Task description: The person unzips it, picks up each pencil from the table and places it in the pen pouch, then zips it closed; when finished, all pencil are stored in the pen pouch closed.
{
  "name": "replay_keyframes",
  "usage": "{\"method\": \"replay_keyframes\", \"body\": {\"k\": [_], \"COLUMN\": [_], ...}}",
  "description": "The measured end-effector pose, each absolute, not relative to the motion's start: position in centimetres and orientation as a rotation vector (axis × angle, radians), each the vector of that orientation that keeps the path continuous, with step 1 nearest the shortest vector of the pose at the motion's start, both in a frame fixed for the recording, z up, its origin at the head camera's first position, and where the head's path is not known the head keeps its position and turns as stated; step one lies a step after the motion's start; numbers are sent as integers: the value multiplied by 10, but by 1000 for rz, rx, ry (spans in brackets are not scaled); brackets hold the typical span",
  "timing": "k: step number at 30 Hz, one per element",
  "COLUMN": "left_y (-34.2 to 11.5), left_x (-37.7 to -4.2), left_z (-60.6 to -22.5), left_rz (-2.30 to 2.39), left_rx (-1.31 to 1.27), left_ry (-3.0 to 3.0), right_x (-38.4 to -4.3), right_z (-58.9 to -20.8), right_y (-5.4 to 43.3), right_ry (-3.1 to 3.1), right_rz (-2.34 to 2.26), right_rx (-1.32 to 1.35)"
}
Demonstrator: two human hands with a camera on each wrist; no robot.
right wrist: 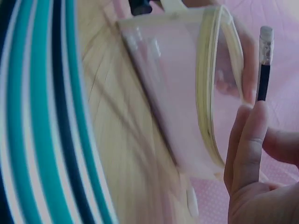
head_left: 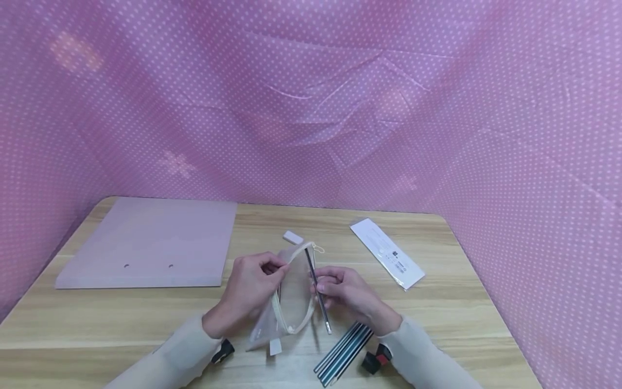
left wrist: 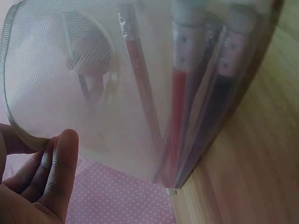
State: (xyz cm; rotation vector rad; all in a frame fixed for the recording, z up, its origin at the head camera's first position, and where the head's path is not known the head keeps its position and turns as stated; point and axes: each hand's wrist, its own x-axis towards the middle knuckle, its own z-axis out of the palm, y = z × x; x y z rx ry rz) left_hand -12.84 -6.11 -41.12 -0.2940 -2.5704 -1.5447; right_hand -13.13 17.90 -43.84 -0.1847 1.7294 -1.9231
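My left hand pinches one edge of the opening of a see-through mesh zip pouch, which gapes toward the right. In my right hand is a dark pencil, gripped between thumb and fingers, its eraser end pointing down toward me. The pencil's far end overlaps the pouch's zipper edge in the head view. Through the mesh, the left wrist view shows a red pencil and several thicker pens or pencils, one with a red barrel. Under my right wrist lie several green, white and dark striped pencils.
Behind the pouch lies a small white block. A large pale pink sheet or folder with two holes covers the left of the table. To the back right is a white packet in clear wrap. Pink dotted cloth surrounds the wooden table.
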Motion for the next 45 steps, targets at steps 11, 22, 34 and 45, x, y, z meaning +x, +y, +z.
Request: {"method": "replay_keyframes", "body": {"k": [11, 22, 34, 45], "left_y": [-58, -57, -55, -54], "left_x": [-127, -123, -121, -121], "left_z": [-413, -414, -411, -410], "left_rz": [-1472, -1551, -1597, -1680], "left_rx": [-361, -332, -318, -300], "left_ry": [-2551, -2591, -2586, -2587], "right_x": [-130, -130, -130, -124], "right_z": [-436, -434, -442, -444], "right_y": [154, 141, 135, 121], "right_ry": [1770, 1745, 1850, 1987], "right_rz": [-1971, -1977, -1933, -1893], "right_rx": [-132, -140, -78, -116]}}
